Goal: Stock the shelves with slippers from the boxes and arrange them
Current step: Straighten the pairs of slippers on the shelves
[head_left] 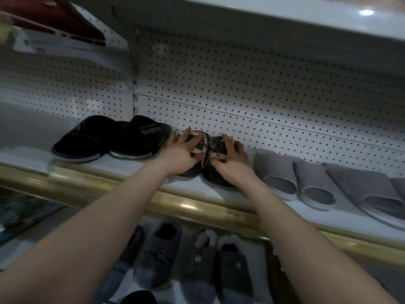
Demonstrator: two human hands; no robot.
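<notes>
Head view: nearest and lower down, grey plush slippers (157,253) lie in a row. Beyond a gold rail (188,206), the left hand (182,154) and right hand (232,166) each cup one of the patterned slippers (200,142). The fingers are spread and curved over the uppers, with the thumbs pressed at the inner edges (the pair touches side by side). The pair sits on the white shelf (135,164), between black slippers (140,139) marked "Super" and grey slides (306,183). Its fabric is dark, with a tan and red print. Behind stands white pegboard (252,84).
</notes>
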